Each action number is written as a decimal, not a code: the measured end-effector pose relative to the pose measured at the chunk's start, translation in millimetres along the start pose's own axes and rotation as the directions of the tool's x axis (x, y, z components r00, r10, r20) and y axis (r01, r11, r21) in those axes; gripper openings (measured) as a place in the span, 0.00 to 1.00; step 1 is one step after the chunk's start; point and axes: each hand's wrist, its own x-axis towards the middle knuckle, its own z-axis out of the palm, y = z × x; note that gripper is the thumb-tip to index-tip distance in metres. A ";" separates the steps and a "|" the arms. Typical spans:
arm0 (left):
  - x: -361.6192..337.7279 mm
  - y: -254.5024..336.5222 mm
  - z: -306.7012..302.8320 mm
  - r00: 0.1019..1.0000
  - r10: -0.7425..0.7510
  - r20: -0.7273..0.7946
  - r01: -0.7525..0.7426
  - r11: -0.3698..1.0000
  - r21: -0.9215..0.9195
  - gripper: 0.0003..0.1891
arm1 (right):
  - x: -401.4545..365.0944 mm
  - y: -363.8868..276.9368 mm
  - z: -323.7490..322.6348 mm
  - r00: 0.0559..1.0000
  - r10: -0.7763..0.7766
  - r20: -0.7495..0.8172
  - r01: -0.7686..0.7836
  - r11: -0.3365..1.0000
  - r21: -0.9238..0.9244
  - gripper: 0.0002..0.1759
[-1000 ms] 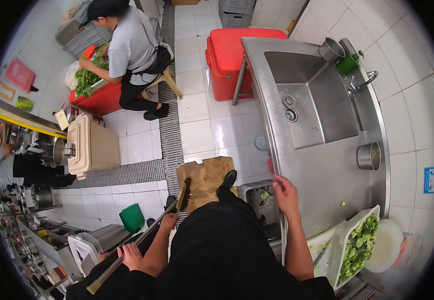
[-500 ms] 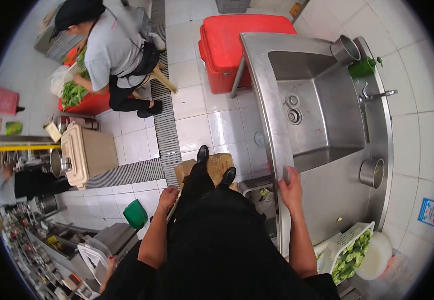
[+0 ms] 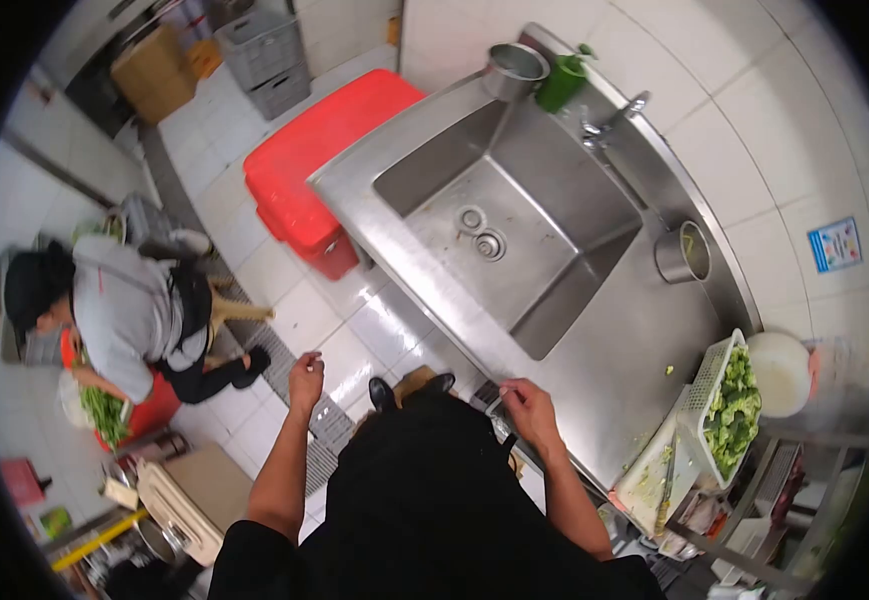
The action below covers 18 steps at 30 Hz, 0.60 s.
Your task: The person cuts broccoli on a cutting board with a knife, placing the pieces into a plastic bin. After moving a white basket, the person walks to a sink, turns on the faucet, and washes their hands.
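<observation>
My left hand (image 3: 306,380) hangs in the air over the tiled floor, fingers loosely curled and nothing visible in them. At the near edge of the steel counter (image 3: 604,390) is my right hand (image 3: 529,408), fingers partly spread, holding nothing. Beyond it lies the steel sink basin (image 3: 494,220), with no water visible, and a faucet (image 3: 614,120) on its far side. A white basket (image 3: 699,405) of chopped greens (image 3: 734,415) stands at the counter's right end, beside a cutting board (image 3: 644,480) with a knife (image 3: 667,480) on it.
A red bin (image 3: 324,150) stands left of the sink. A metal pot (image 3: 514,72), a green bottle (image 3: 561,80) and another pot (image 3: 682,253) line the counter's back. A co-worker (image 3: 124,310) sits at left, handling leafy greens (image 3: 104,415). A beige box (image 3: 189,495) is lower left.
The view has turned toward the right, bringing the cutting board and knife into sight. My two hands remain apart and empty, the right one still by the counter edge.
</observation>
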 end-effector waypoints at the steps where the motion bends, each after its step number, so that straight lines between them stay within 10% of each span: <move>1: 15.9 64.3 -1.3 1.000 0.025 -0.008 -0.025 0.999 0.028 0.15 | -0.6 6.4 0.4 0.999 -0.021 -0.039 0.022 0.999 0.026 0.16; 5: 70.1 214.5 48.2 0.901 0.434 0.018 -0.429 0.896 -0.119 0.16 | 1.2 12.3 -5.1 0.965 0.260 -0.028 -0.258 0.965 0.055 0.13; 9: 83.8 349.7 121.7 0.668 0.709 0.226 -0.713 0.697 -0.078 0.20 | 15.2 17.1 -12.0 0.963 0.214 -0.161 -0.164 0.947 0.278 0.13; 18: 179.5 545.2 305.1 0.380 0.721 0.579 -0.900 0.433 0.052 0.39 | 125.3 -91.0 -183.5 0.855 -0.061 -0.515 -0.021 0.988 -0.152 0.14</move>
